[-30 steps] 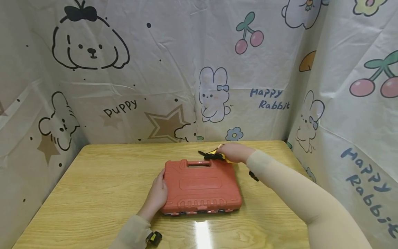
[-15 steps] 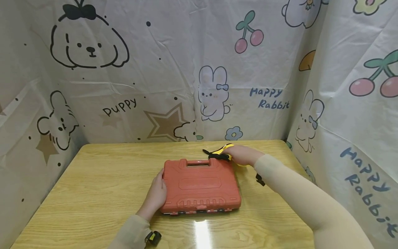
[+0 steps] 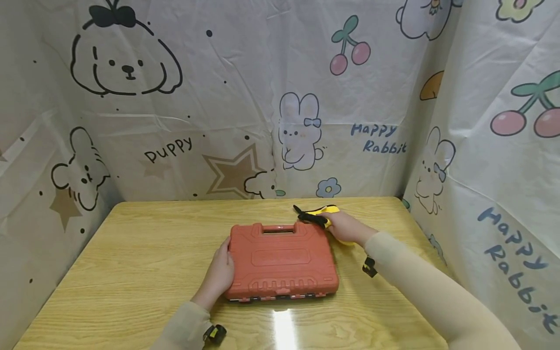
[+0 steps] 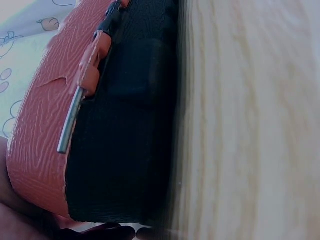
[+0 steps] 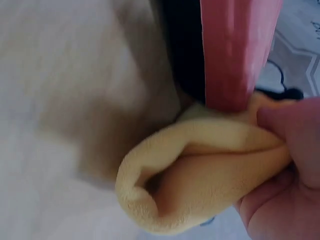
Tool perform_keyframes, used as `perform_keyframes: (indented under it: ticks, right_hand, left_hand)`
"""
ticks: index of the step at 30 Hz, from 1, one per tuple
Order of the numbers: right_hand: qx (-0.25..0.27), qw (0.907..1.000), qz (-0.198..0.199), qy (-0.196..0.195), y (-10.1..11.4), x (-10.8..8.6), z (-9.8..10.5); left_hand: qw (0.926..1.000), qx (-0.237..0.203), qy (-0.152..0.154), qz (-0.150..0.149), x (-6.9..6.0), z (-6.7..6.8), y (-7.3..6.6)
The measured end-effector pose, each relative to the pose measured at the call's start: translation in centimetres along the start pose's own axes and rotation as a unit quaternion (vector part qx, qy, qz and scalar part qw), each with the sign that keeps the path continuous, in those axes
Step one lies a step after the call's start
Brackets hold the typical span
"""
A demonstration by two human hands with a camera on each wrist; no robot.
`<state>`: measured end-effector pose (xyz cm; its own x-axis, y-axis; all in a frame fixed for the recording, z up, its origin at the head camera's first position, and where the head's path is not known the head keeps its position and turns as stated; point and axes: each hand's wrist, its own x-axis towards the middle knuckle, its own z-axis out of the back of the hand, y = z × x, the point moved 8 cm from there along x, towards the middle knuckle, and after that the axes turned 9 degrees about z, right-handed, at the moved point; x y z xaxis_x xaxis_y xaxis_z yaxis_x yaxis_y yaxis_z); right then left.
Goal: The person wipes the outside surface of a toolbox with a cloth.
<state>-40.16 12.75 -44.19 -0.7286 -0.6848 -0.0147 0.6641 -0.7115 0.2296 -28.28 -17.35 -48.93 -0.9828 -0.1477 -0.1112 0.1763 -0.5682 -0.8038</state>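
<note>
A red plastic carrying case (image 3: 282, 262) with a black lower half lies flat on the table, its handle toward the back. My left hand (image 3: 220, 270) holds the case's left side; in the left wrist view, the black half (image 4: 120, 160) and a metal hinge pin (image 4: 70, 120) show close up. At the far right corner, my right hand (image 3: 347, 227) grips a yellow cloth (image 3: 325, 210) with black edging against the case. The right wrist view shows the soft cloth (image 5: 200, 170) folded into a loop beside the case's red edge (image 5: 230, 55). Some of the right fingers are hidden.
The wooden table (image 3: 153, 253) extends around the case on all sides. Behind it and to both sides hang white printed sheets (image 3: 197, 121). A bright light reflection (image 3: 285, 330) lies in front of the case.
My right hand has drawn the cloth rightward along the case's back edge to the far right corner, then slightly toward me. My left hand and the case have stayed put.
</note>
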Motion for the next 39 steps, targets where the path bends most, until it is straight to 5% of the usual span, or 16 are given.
perform_keyframes:
  ticks: [8,13,25,39]
  right_hand:
    - [0.111,0.986,-0.105,-0.067,-0.7,-1.4,-1.1]
    - [0.19,0.9623,-0.166,-0.101,-1.3,-2.4,-2.0]
    - [0.323,0.9059,-0.225,-0.157,-1.3,-4.3,-3.5]
    - [0.32,0.903,-0.239,-0.157,0.6,-7.7,-4.2]
  left_hand:
    - [1.0,-0.003,0.001,0.007,0.1,-0.1,0.2]
    - [0.9999,-0.004,0.005,0.012,0.1,-0.2,0.3]
    - [1.0,-0.002,-0.001,0.008,0.2,-0.3,0.4]
    - [0.9999,0.001,0.004,0.01,0.3,-0.4,0.5]
